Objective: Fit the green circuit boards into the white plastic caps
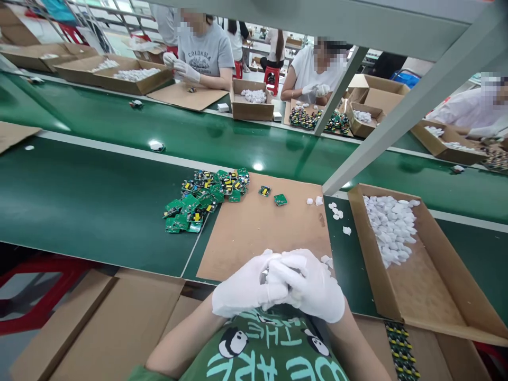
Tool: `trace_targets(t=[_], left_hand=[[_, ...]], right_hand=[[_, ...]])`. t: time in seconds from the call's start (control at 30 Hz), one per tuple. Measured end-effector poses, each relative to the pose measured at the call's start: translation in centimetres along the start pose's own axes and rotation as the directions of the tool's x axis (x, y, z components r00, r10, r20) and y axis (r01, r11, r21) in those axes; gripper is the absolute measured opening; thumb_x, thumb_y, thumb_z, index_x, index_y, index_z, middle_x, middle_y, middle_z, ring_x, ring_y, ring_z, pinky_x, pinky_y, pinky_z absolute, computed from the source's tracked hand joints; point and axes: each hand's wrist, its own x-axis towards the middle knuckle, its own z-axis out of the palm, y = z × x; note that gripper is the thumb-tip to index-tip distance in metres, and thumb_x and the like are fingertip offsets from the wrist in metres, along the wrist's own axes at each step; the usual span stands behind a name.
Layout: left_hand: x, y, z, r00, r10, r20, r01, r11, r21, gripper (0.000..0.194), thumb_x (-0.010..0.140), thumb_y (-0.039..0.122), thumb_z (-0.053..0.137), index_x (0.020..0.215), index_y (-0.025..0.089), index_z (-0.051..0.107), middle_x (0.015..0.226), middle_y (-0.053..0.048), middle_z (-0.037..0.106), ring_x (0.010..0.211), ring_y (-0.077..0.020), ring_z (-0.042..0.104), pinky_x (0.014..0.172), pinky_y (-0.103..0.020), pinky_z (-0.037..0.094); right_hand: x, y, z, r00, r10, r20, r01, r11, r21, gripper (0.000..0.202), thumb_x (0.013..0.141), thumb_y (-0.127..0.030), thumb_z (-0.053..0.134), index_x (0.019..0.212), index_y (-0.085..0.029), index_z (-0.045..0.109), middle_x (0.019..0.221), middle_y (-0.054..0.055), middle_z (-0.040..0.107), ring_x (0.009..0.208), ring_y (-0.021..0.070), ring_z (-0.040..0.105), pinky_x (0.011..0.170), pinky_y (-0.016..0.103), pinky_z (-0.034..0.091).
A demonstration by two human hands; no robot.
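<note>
My left hand (252, 283) and my right hand (309, 283), both in white gloves, meet close to my body at the near edge of a cardboard sheet (270, 233). Their fingers are bent and pressed together around something small that I cannot make out; the gloves hide most of it. On the sheet's left side and beyond it lies a heap of green circuit boards (206, 196). Two boards lie apart from it, one with a yellow part up (264, 190) and one green side up (280, 199). Small white pieces (318, 201) rest near the sheet's right edge.
An open cardboard box (428, 280) of white pieces (391, 227) stands at the right, beside a slanting metal post (389, 116). Beyond the sheet runs a green conveyor (222, 145) carrying a few small items. Gloved people sit across it. More circuit boards (400, 349) sit low at the right.
</note>
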Motion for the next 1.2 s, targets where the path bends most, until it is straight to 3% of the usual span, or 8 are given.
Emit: trace_targets(t=[0.2,0.33,0.43,0.57,0.77,0.93,1.03,1.2], left_hand=[[-0.9,-1.9,-4.1,0.954,0.112,-0.278,-0.071,0.985,0.156,0.065,0.092,0.051,0.056,0.146,0.019,0.04,0.124,-0.016,0.063,0.083,-0.0197,0.066,0.07,-0.031,0.053],[-2.8,-3.1,-8.8,0.519,0.388,-0.762,0.604,0.463,0.648,0.063,0.092,0.04,0.057,0.148,0.017,0.042,0.152,-0.02,0.044,0.129,-0.0318,0.053,0.106,-0.045,0.044],[-3.7,-4.1,-11.8,0.378,0.458,-0.805,0.769,0.328,0.548,0.058,0.092,0.034,0.052,0.141,0.003,0.051,0.15,-0.031,0.042,0.137,-0.0447,0.041,0.11,-0.059,0.034],[-3.9,-5.5,-13.6,0.355,0.458,-0.815,0.806,0.291,0.515,0.055,0.093,0.032,0.047,0.14,0.003,0.052,0.137,-0.03,0.056,0.128,-0.0447,0.048,0.102,-0.06,0.038],[-4.1,-5.4,-13.0,0.283,0.486,-0.827,0.823,0.32,0.47,0.057,0.09,0.039,0.056,0.139,0.01,0.055,0.129,-0.022,0.062,0.123,-0.0406,0.053,0.101,-0.055,0.041],[-2.8,-3.9,-9.4,0.173,0.426,-0.888,0.284,0.841,0.46,0.061,0.074,0.037,0.079,0.131,0.02,0.062,0.131,-0.013,0.059,0.116,-0.0288,0.061,0.103,-0.044,0.048],[-1.5,-3.8,-7.1,0.31,0.176,-0.934,-0.166,0.978,0.129,0.056,0.066,0.033,0.087,0.117,0.021,0.069,0.117,-0.007,0.068,0.1,-0.0216,0.067,0.098,-0.039,0.051],[-0.4,-4.9,-5.6,0.461,0.032,-0.887,-0.264,0.959,-0.103,0.047,0.065,0.038,0.089,0.104,0.019,0.073,0.098,-0.005,0.074,0.093,-0.0191,0.069,0.094,-0.035,0.052]], right_hand=[[2.0,5.2,2.2,0.972,0.13,0.195,-0.144,0.988,0.061,0.028,0.102,-0.034,0.05,0.126,-0.026,0.06,0.098,0.005,0.069,0.086,0.0212,0.062,0.079,0.037,0.051],[5.3,13.7,3.9,0.785,0.576,0.229,-0.526,0.815,-0.244,0.029,0.1,-0.03,0.052,0.124,-0.022,0.066,0.107,0.01,0.067,0.104,0.0252,0.06,0.094,0.039,0.046],[7.2,19.2,4.2,0.631,0.764,0.134,-0.675,0.626,-0.392,0.031,0.101,-0.033,0.048,0.12,-0.015,0.065,0.115,0.014,0.063,0.107,0.0273,0.058,0.093,0.043,0.046],[7.0,20.4,3.7,0.5,0.858,0.114,-0.73,0.489,-0.478,0.036,0.097,-0.04,0.06,0.123,-0.015,0.059,0.123,0.011,0.06,0.11,0.0269,0.058,0.095,0.045,0.046],[2.2,9.2,3.9,0.623,0.682,0.383,-0.603,0.731,-0.32,0.035,0.096,-0.036,0.057,0.128,-0.022,0.062,0.115,0.01,0.068,0.109,0.0261,0.059,0.094,0.036,0.042],[-1.3,3.1,5.4,0.639,0.504,0.581,-0.538,0.833,-0.132,0.028,0.082,-0.024,0.073,0.11,-0.026,0.073,0.098,0.003,0.073,0.091,0.0222,0.064,0.079,0.031,0.045],[-1.7,3.2,5.6,0.639,0.542,0.545,-0.587,0.802,-0.109,0.029,0.095,-0.013,0.054,0.117,-0.022,0.071,0.101,0.005,0.072,0.089,0.0186,0.065,0.079,0.029,0.047],[-1.5,3.1,5.0,0.66,0.557,0.504,-0.62,0.783,-0.052,0.041,0.097,-0.013,0.049,0.135,-0.024,0.061,0.137,0.009,0.059,0.108,0.0184,0.064,0.093,0.031,0.049]])
